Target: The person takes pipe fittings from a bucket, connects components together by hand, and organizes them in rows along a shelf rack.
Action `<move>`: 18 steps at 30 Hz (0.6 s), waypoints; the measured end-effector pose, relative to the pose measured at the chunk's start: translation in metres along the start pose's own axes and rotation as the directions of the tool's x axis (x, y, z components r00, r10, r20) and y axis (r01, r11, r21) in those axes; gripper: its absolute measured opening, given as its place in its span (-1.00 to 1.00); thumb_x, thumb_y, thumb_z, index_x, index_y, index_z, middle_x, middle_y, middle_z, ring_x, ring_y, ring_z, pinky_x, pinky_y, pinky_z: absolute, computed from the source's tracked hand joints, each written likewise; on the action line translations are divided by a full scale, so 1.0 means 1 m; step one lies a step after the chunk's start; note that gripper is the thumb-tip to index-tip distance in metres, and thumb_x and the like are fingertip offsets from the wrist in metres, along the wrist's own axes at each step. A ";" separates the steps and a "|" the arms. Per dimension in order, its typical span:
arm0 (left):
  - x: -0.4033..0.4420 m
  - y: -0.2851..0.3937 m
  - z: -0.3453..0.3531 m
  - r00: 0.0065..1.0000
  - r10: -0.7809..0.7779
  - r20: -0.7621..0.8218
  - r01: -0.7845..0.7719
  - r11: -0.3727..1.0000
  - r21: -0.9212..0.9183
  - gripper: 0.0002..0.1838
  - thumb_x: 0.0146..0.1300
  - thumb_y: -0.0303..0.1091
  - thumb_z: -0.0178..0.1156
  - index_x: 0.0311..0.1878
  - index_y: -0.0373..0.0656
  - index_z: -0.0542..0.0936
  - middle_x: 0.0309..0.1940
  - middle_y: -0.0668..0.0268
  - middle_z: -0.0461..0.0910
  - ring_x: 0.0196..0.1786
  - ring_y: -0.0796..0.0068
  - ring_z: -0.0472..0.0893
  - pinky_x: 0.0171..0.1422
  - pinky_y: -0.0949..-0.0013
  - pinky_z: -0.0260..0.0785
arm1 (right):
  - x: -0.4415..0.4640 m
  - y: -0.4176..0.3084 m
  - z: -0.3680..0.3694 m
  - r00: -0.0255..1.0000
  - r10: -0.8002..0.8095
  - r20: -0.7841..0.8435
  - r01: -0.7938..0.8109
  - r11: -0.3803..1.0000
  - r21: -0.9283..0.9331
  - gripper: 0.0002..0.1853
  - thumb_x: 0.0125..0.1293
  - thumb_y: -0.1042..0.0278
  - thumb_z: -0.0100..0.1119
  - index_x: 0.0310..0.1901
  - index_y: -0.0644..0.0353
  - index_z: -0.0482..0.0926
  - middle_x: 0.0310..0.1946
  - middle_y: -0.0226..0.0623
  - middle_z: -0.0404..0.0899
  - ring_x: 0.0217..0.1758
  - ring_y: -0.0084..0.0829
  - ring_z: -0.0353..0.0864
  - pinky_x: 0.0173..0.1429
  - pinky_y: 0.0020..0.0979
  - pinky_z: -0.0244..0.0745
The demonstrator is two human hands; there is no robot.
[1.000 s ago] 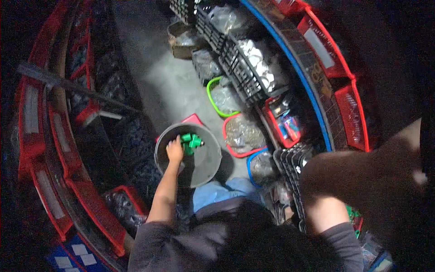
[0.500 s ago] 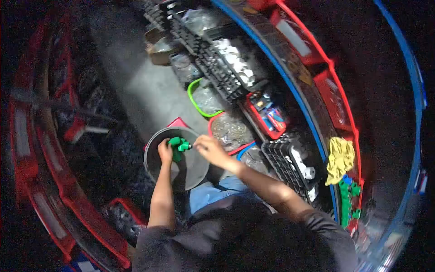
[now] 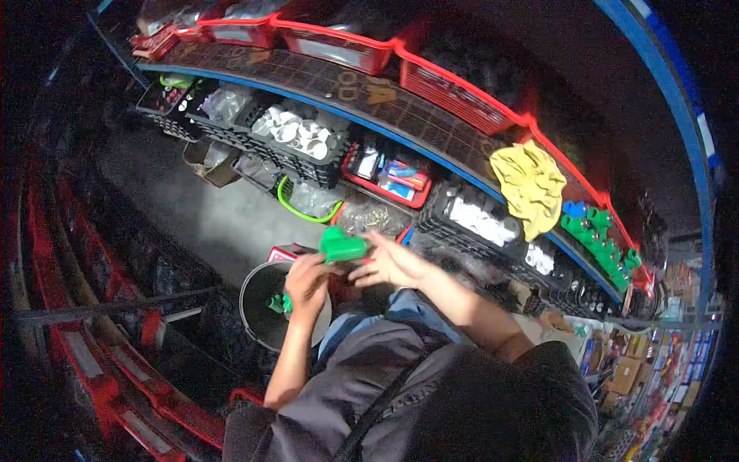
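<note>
A green plastic pipe fitting (image 3: 342,248), seemingly a tee, is held up above the bucket's right side between my two hands. My left hand (image 3: 305,281) grips it from below and left, fingers closed against its underside. At its right end, my right hand (image 3: 394,263) has thumb and fingers around the fitting; the exact contact is blurred. Below my left hand stands a grey round bucket (image 3: 245,308). Inside it lie several green fittings (image 3: 279,303), partly hidden by my left hand and wrist.
A blue-edged shelf (image 3: 431,146) curves ahead, carrying red baskets (image 3: 454,92), a crumpled yellow cloth (image 3: 530,189) and several green fittings (image 3: 596,239). Underneath are black crates (image 3: 296,158) of white fittings, a red basket (image 3: 385,192) and a green-rimmed basket (image 3: 289,206). Grey floor (image 3: 223,223) lies left.
The view has turned toward the shelf. My left hand has risen from inside the bucket, and a green fitting is now raised above it between both hands.
</note>
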State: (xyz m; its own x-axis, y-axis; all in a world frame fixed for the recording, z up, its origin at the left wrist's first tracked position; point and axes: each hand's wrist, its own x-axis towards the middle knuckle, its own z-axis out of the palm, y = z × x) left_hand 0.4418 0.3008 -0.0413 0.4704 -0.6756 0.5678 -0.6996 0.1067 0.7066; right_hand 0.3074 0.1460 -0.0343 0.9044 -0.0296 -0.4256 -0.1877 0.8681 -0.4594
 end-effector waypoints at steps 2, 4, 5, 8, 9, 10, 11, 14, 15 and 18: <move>0.025 0.018 0.024 0.982 0.141 0.125 -0.130 0.987 -0.090 -0.78 -0.24 -0.62 0.23 -0.41 -0.17 0.58 -0.31 0.21 0.58 -0.25 0.17 0.55 -0.15 0.26 0.39 | -0.030 -0.020 -0.007 0.977 -0.188 -0.104 0.196 0.979 0.063 -0.56 0.32 0.14 0.00 0.14 0.16 0.23 -0.13 -0.09 0.50 -0.21 -0.21 0.59 -0.09 -0.22 0.56; 0.045 0.037 0.047 0.954 0.220 0.204 -0.193 0.970 -0.146 -0.77 -0.24 -0.60 0.23 -0.40 -0.17 0.58 -0.26 0.22 0.58 -0.23 0.17 0.54 -0.14 0.26 0.39 | -0.063 -0.038 -0.013 0.929 -0.317 -0.189 0.314 0.948 -0.047 -0.55 0.30 0.24 0.04 0.15 0.21 0.23 -0.14 -0.10 0.50 -0.23 -0.22 0.59 -0.14 -0.26 0.58; 0.054 0.048 0.060 0.940 0.255 0.226 -0.216 0.959 -0.186 -0.77 -0.23 -0.60 0.23 -0.38 -0.18 0.58 -0.26 0.22 0.58 -0.22 0.17 0.55 -0.12 0.25 0.39 | -0.081 -0.046 -0.018 0.912 -0.354 -0.206 0.343 0.935 -0.089 -0.52 0.29 0.30 0.05 0.19 0.27 0.21 -0.10 -0.11 0.47 -0.19 -0.26 0.58 -0.15 -0.29 0.58; 0.067 0.080 0.105 0.938 0.220 0.269 -0.131 0.941 -0.312 -0.79 -0.11 -0.60 0.20 -0.31 -0.23 0.56 -0.27 0.20 0.59 -0.17 0.17 0.55 -0.05 0.23 0.37 | -0.131 -0.059 -0.026 0.784 -0.539 -0.309 0.497 0.842 -0.210 -0.55 0.30 0.40 0.00 0.19 0.30 0.20 -0.01 -0.15 0.41 -0.10 -0.33 0.55 -0.11 -0.30 0.57; 0.070 0.096 0.118 0.952 0.160 0.262 -0.058 0.932 -0.358 -0.81 -0.06 -0.60 0.18 -0.30 -0.25 0.55 -0.28 0.19 0.59 -0.16 0.19 0.55 -0.03 0.24 0.37 | -0.146 -0.059 -0.035 0.733 -0.610 -0.302 0.554 0.792 -0.255 -0.55 0.29 0.41 0.00 0.19 0.29 0.20 -0.02 -0.17 0.41 -0.08 -0.34 0.54 -0.10 -0.30 0.57; 0.069 0.105 0.133 0.960 0.118 0.254 -0.014 0.926 -0.378 -0.84 0.01 -0.59 0.14 -0.27 -0.27 0.54 -0.25 0.17 0.59 -0.14 0.23 0.56 0.00 0.26 0.35 | -0.160 -0.061 -0.043 0.676 -0.678 -0.288 0.606 0.734 -0.305 -0.55 0.29 0.43 0.01 0.19 0.28 0.20 -0.04 -0.18 0.42 -0.07 -0.34 0.53 -0.09 -0.30 0.56; 0.066 0.113 0.148 0.970 0.065 0.236 0.042 0.907 -0.419 -0.83 0.02 -0.59 0.14 -0.26 -0.27 0.54 -0.24 0.16 0.58 -0.13 0.24 0.55 0.01 0.27 0.35 | -0.174 -0.061 -0.050 0.628 -0.706 -0.328 0.623 0.708 -0.332 -0.54 0.26 0.46 0.04 0.19 0.24 0.20 -0.03 -0.19 0.42 -0.05 -0.36 0.51 -0.06 -0.29 0.55; 0.066 0.142 0.194 0.963 0.000 0.271 0.116 0.904 -0.412 -0.82 0.05 -0.57 0.12 -0.23 -0.28 0.52 -0.22 0.14 0.57 -0.12 0.27 0.55 0.03 0.31 0.33 | -0.215 -0.058 -0.079 0.426 -0.817 -0.389 0.711 0.568 -0.414 -0.45 0.15 0.53 0.18 0.18 0.26 0.24 0.04 -0.21 0.38 0.07 -0.42 0.40 0.08 -0.40 0.42; 0.068 0.152 0.206 0.949 -0.002 0.316 0.136 0.905 -0.404 -0.83 0.05 -0.56 0.12 -0.23 -0.29 0.53 -0.22 0.15 0.57 -0.12 0.27 0.55 0.03 0.31 0.33 | -0.228 -0.057 -0.087 0.341 -0.851 -0.399 0.722 0.509 -0.468 -0.43 0.12 0.52 0.21 0.17 0.26 0.25 0.05 -0.21 0.37 0.08 -0.43 0.39 0.12 -0.42 0.37; 0.075 0.183 0.244 0.894 0.107 0.434 0.099 0.900 -0.425 -0.73 0.08 -0.48 0.17 -0.10 -0.26 0.50 -0.14 0.14 0.53 -0.08 0.24 0.52 0.05 0.30 0.32 | -0.261 -0.053 -0.105 0.167 -0.885 -0.435 0.766 0.394 -0.508 -0.39 0.07 0.58 0.24 0.18 0.28 0.23 0.09 -0.21 0.35 0.13 -0.41 0.36 0.20 -0.42 0.28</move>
State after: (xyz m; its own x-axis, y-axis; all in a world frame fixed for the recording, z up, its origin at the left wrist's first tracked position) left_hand 0.2176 0.0916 0.0278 0.1122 -0.9096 0.4001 -0.3546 0.3394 0.8712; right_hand 0.0416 0.0561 0.0193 0.1499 -0.9887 -0.0039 0.4244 0.0679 -0.9029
